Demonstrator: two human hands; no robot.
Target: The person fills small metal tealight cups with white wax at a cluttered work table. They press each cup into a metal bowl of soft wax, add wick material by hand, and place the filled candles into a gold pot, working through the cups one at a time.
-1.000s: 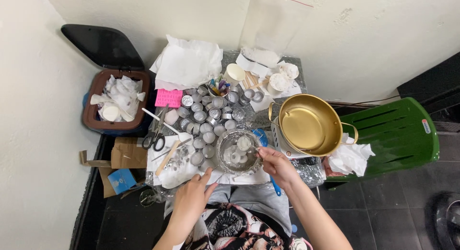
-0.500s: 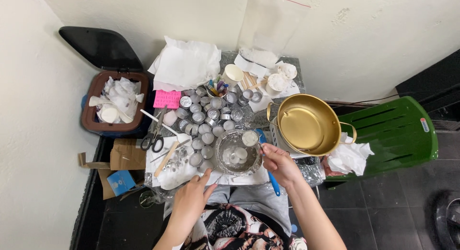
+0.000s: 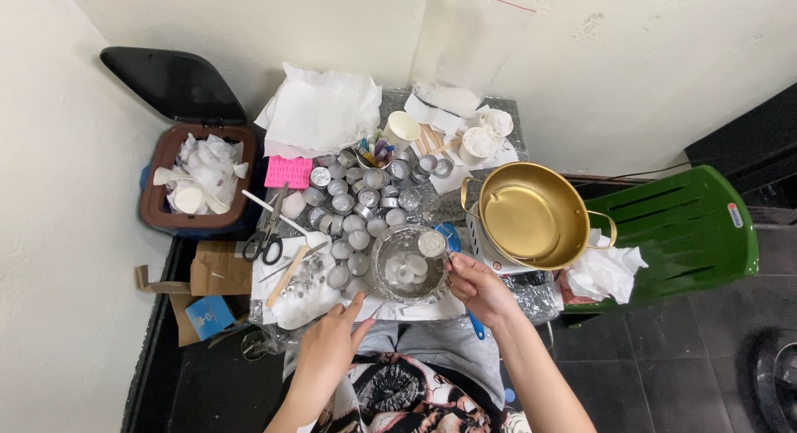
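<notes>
A clear glass bowl [image 3: 390, 285] holding a few small white wax pieces sits near the table's front edge. My right hand [image 3: 477, 288] rests against the bowl's right rim, fingers curled near a small white disc [image 3: 431, 244] at the rim. Whether the fingers grip the disc or the rim is unclear. My left hand [image 3: 332, 346] lies at the table's front edge just left of the bowl, fingers loosely together, holding nothing I can see. Several small metal tealight cups [image 3: 353, 209] are spread behind the bowl.
A gold pot [image 3: 531, 215] stands right of the bowl. Scissors [image 3: 266, 242], a pink mould [image 3: 288, 172], paper cups [image 3: 403, 128] and white paper [image 3: 324, 109] crowd the table. A bin [image 3: 195, 184] with waste is left, a green chair [image 3: 689, 225] right.
The white disc has moved from inside the bowl to its upper right rim. My right hand shifted slightly right along the bowl. My left hand barely moved.
</notes>
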